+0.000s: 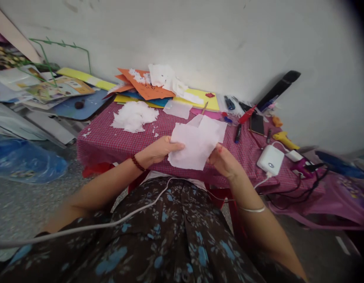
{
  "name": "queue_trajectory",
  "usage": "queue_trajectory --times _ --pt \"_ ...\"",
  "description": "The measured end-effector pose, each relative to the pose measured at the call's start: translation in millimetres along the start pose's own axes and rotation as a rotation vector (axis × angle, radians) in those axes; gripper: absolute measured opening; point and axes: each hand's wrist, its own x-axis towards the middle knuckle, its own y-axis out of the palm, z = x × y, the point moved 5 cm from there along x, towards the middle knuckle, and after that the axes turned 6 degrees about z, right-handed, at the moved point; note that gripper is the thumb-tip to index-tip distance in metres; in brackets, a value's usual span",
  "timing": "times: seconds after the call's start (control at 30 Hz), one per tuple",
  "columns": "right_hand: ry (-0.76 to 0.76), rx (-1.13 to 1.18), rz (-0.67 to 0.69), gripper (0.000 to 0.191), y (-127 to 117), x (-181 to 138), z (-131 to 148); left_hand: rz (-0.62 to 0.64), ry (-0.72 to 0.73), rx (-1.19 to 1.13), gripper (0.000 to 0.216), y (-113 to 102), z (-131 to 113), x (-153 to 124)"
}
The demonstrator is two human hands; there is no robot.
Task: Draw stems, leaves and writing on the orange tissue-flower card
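Note:
A pale pink sheet of thin paper [196,143] is held up over the near edge of a low table with a red checked cloth [111,139]. My left hand [161,150] grips the sheet's left edge, thumb on top. My right hand [224,159] pinches its lower right edge. Both hands are closed on the paper. A bead bracelet sits on my left wrist, a thin bangle on my right.
A heap of torn white paper [134,116] lies on the cloth's left. Orange, yellow and blue card sheets [149,89] pile against the wall. Pens, a phone [256,124], a white charger [270,159] and cables lie right. Boards and a blue bag [25,161] are on the floor left.

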Motion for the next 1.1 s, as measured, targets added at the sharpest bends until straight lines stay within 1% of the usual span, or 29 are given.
queue_trajectory --times 0.07,0.13,0.2,0.27,0.37,0.47,0.6,0.7,0.83,0.97,1.1 --pt "0.015 -0.042 -0.045 0.063 4.6 -5.3 -8.8 -0.023 0.014 0.016 0.033 2.7 0.5 -3.9" --pt "0.015 -0.128 -0.118 0.055 9.4 -10.5 -10.4 -0.04 0.03 0.048 0.03 4.1 0.0 -7.5" --pt "0.0 -0.225 -0.167 0.048 14.0 -15.0 -5.9 -0.053 0.055 0.1 0.028 3.7 -2.5 -11.8" --pt "-0.022 -0.3 -0.18 0.044 16.9 -18.7 1.1 -0.052 0.074 0.165 0.027 2.0 -6.4 -16.6" --pt "-0.045 -0.352 -0.196 0.038 14.4 -24.1 8.6 -0.011 0.1 0.226 0.029 0.2 -14.4 -23.8" --pt "-0.073 -0.334 -0.217 0.033 7.5 -28.8 10.2 0.034 0.162 0.226 0.028 1.1 -24.9 -30.2" --pt "-0.122 -0.236 -0.226 0.03 2.0 -31.9 7.6 0.079 0.235 0.159 0.024 5.3 -35.4 -37.2" --pt "-0.152 -0.189 -0.228 0.032 3.8 -33.1 9.3 0.061 0.262 0.106 0.023 5.4 -37.6 -40.8" --pt "-0.171 -0.155 -0.246 0.036 7.8 -36.1 18.3 0.013 0.272 0.049 0.021 4.3 -37.0 -43.6" --pt "-0.173 -0.185 -0.183 0.033 11.8 -38.8 26.8 0.023 0.257 0.027 0.014 9.3 -38.5 -45.1" --pt "-0.167 -0.093 -0.107 0.029 17.4 -40.8 33.0 0.03 0.246 0.042 0.006 13.8 -40.7 -45.7"
